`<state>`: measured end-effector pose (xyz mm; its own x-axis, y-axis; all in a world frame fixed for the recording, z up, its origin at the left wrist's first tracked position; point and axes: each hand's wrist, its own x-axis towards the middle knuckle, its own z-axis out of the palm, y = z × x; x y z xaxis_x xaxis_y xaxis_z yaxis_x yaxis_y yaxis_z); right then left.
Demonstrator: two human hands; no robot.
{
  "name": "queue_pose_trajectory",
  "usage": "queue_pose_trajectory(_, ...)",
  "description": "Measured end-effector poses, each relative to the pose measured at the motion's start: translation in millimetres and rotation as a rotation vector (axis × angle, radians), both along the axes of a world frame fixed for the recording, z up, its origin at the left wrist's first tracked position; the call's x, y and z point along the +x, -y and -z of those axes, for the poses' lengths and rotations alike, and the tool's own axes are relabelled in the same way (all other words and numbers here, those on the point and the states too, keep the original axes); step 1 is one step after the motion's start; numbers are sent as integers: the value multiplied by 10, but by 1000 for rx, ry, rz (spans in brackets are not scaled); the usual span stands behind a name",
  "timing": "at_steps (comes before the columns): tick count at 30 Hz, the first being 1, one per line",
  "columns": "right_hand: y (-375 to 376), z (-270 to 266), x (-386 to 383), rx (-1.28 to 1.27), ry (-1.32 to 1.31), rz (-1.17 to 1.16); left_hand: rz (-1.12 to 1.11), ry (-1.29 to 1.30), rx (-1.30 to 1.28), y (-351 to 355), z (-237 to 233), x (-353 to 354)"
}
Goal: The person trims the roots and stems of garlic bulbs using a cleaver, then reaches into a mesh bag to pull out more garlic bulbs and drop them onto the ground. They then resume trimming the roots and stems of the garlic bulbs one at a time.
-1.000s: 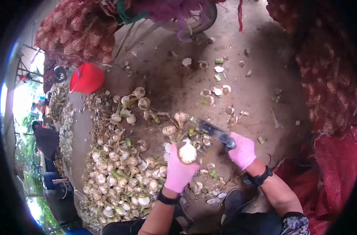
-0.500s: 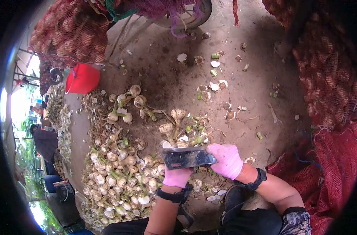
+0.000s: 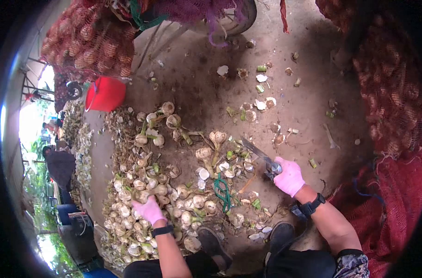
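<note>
My right hand [image 3: 289, 178], in a pink glove, is closed around the handle of a broad-bladed knife [image 3: 257, 152]. The blade points up and to the left, above the dirt floor. Over the heap of garlic bulbs [image 3: 132, 227] at the left is my left hand [image 3: 148, 211], also gloved in pink. Its thumb and fingers are apart and touch or nearly touch the bulbs. Between the hands lie two garlic bulbs with stems [image 3: 217, 137], a looped green cord [image 3: 222, 194] and cut scraps of stem and skin.
Red mesh sacks of garlic [image 3: 88, 44] stand at the upper left, with more full sacks [image 3: 389, 92] along the right. A red bucket [image 3: 106, 94] is near the left heap. Wheel [image 3: 238, 23] at the top. Red netting [image 3: 396, 199] lies at right. Another person [image 3: 60, 167] is far left.
My left hand has gone from behind the blade down and left to the garlic heap. My right hand has moved right with the knife, turning its blade up. The green cord now shows.
</note>
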<state>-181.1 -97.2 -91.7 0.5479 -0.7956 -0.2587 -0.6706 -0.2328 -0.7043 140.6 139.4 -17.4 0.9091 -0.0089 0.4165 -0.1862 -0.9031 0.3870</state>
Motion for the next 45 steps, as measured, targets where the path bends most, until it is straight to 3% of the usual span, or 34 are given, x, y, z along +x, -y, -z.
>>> queue_pose_trajectory(1, 0, -17, -11, 17, 9, 8, 1, -3, 4, 114, -110, -66)
queue_pose_trajectory(3, -41, -17, -2, 39, 18, 6, 225, -338, -85, 480, -233, -264)
queue_pose_trajectory(6, -56, -39, 62, 66, 78, 38, 591, -536, 124, 866, 456, -383)
queue_pose_trajectory(7, -60, -59, 64, 66, 58, 0, 555, -671, 96, 1156, 484, -541)
queue_pose_trajectory(8, -67, -77, 59, 67, 37, -37, 575, -634, 217, 1301, 673, -577)
queue_pose_trajectory(10, -78, -106, 26, 48, 66, -38, 503, -570, 219, 1479, 964, -595)
queue_pose_trajectory(13, -99, -131, -15, 95, 31, -23, 625, -668, 74, 1466, 847, -567)
queue_pose_trajectory(15, -104, -135, 7, 111, 80, -36, 723, -949, -439, 1375, 648, -675)
queue_pose_trajectory(19, -60, -589, 190, 137, -14, -222, 847, -1187, -641, 1183, 238, -904)
queue_pose_trajectory(22, -113, -854, 293, 45, 43, -336, 890, -1246, -473, 1121, -15, -1058)
queue_pose_trajectory(26, -212, -934, 301, -86, 78, -425, 1117, -1065, -553, 1133, -156, -1312)
queue_pose_trajectory(28, -246, -1001, 262, -75, 85, -459, 1113, -1138, -547, 1160, -237, -1306)
queue_pose_trajectory(30, -289, -1059, 247, -81, 50, -483, 1175, -982, -440, 1145, -199, -1289)
queue_pose_trajectory(32, -313, -979, 224, -105, 84, -465, 1112, -1054, -476, 1150, -304, -1355)
queue_pose_trajectory(34, -298, -895, 216, -133, 118, -446, 1156, -821, -309, 1130, -329, -1386)
queue_pose_trajectory(35, -293, -859, 208, -187, 148, -452, 1095, -962, -425, 1148, -387, -1436)
queue_pose_trajectory(38, -282, -712, 192, -240, 157, -445, 1124, -937, -259, 1121, -456, -1468)
queue_pose_trajectory(43, -203, -488, 195, -263, 133, -442, 1021, -1030, -377, 1098, -351, -1538)
queue_pose_trajectory(45, 77, -362, 84, -42, -142, -117, 928, -1108, -342, 1061, -495, -1660)
